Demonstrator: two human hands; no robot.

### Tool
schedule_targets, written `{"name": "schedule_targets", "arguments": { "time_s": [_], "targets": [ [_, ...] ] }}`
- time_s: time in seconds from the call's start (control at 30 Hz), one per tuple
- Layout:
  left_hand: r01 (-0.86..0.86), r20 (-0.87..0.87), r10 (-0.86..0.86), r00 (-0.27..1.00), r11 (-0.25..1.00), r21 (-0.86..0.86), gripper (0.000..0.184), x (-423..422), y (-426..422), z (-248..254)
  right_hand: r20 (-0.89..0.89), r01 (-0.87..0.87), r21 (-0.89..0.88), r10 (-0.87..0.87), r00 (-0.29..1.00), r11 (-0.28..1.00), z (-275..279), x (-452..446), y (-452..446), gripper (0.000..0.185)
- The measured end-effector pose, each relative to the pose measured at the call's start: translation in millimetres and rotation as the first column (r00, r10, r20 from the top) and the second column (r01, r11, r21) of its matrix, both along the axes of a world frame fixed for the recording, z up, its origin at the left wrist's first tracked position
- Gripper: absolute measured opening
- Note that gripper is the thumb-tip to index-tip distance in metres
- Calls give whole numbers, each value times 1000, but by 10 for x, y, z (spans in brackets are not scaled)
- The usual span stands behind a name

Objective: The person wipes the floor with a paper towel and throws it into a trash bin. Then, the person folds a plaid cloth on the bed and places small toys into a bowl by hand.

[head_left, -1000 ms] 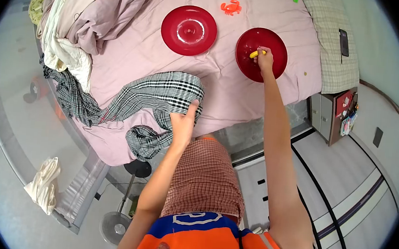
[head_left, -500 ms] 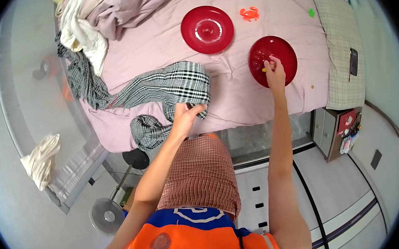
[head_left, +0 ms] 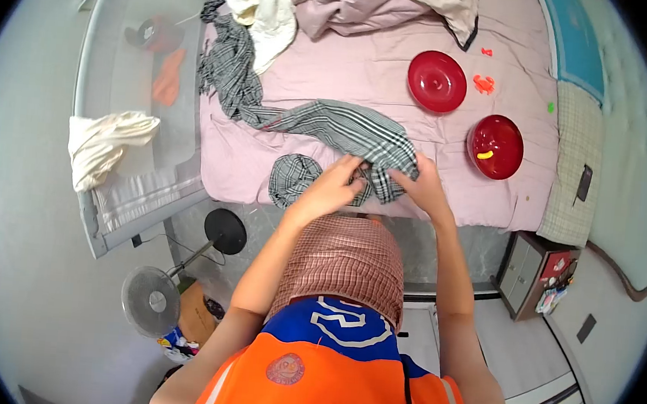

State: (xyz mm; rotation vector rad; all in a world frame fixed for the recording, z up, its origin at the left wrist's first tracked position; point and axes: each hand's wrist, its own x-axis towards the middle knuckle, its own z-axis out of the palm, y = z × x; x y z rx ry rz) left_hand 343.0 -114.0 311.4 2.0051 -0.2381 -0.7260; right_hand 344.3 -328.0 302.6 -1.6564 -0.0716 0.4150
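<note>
A black-and-white checked scarf (head_left: 329, 125) lies stretched across the pink bed sheet, its near end bunched at the bed's edge. My left hand (head_left: 332, 186) is closed on that bunched end. Gripping the scarf's right edge, my right hand (head_left: 425, 186) has its fingers and thumb on the cloth. To the right stands a red bowl (head_left: 504, 144) with a yellow object (head_left: 484, 155) lying in it. A second red dish (head_left: 437, 82) rests behind it to the left, beside an orange crab toy (head_left: 484, 85).
Rumpled bedding (head_left: 354, 7) and white cloth (head_left: 266, 15) lie at the back. A phone (head_left: 584, 183) rests on the checked pillow (head_left: 575, 146). Left are a bed rail with beige cloth (head_left: 108, 143) and a fan (head_left: 151, 301); a small cabinet (head_left: 527, 271) stands right.
My right hand has left the bowl, let go of the yellow object and come to the scarf. My left hand stays at the scarf. The view has swung left.
</note>
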Motion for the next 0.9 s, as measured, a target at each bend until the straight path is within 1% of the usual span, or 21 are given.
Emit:
{"name": "schedule_targets", "arguments": {
  "time_s": [0.03,0.1,0.13,0.17,0.2,0.23,0.3,0.33,0.37,0.43,0.5,0.53,0.57,0.6,0.63,0.7,0.73,0.77,0.83,0.87,0.9],
  "targets": [
    [-50,-27,49,998,998,-40,34,-50,213,-2,-63,69,-9,-69,996,998,111,-37,84,45],
    [-195,-242,183,953,980,-28,38,-123,647,-282,-22,97,7,-97,995,995,400,-214,285,39],
    [-345,-522,277,807,938,-37,45,-122,812,-341,-4,106,133,-106,994,985,634,-344,417,38],
    [-353,-521,278,807,934,-48,45,-141,976,-445,0,109,256,-113,994,961,864,-514,560,37],
    [-629,-799,296,524,767,-129,48,-133,1099,-580,77,-29,227,11,997,973,1059,-685,652,33],
    [-848,-967,160,197,524,-86,52,-90,1223,-698,154,-166,189,138,978,968,1246,-788,746,29],
    [-922,-904,205,374,187,-339,57,12,1407,-824,351,-472,100,412,841,876,1695,-860,969,25],
    [-902,-878,208,431,78,-424,56,109,1561,-872,270,-539,199,483,833,819,1769,-984,1037,30],
    [-887,-865,206,458,44,-460,55,131,1715,-868,189,-585,301,554,810,753,1833,-1105,1062,36],
    [-853,-837,201,509,-14,-522,54,218,2013,-879,155,-736,225,723,674,638,2066,-1155,1059,32],
    [-821,-807,212,551,-37,-570,52,361,2300,-830,24,-676,-109,682,731,729,2137,-1254,836,37],
    [-802,-790,217,574,-47,-596,51,444,2425,-776,4,-444,-318,470,883,838,1994,-1452,602,39],
    [-783,-772,222,596,-54,-620,51,532,2529,-727,38,-174,-508,224,974,843,1836,-1645,435,42],
    [-767,-755,224,616,-50,-640,50,585,2606,-665,-213,-183,-577,70,975,796,1815,-1633,441,47],
    [-750,-738,221,638,-39,-660,50,604,2636,-614,-434,-214,-634,-112,894,743,1793,-1579,454,52],
    [-715,-697,204,687,18,-699,48,540,2547,-514,-530,-290,-514,-34,847,807,1382,-1502,424,57],
    [-687,-665,190,722,81,-722,48,441,2445,-476,-442,-201,-493,-44,896,847,1158,-1527,527,62],
    [-629,-602,183,777,184,-755,48,288,2305,-427,-348,-116,-459,-59,936,881,1016,-1529,690,67],
    [-394,-336,207,919,456,-798,47,-71,2003,-175,-32,169,-360,-194,981,917,1012,-1481,1280,86],
    [-159,9,244,970,659,-735,50,-280,1868,222,58,216,-189,-208,976,958,1101,-1412,1558,95],
    [-7,349,252,902,819,-574,52,-488,1733,625,140,242,-10,-238,961,970,1253,-1364,1812,104]
  ]
}}
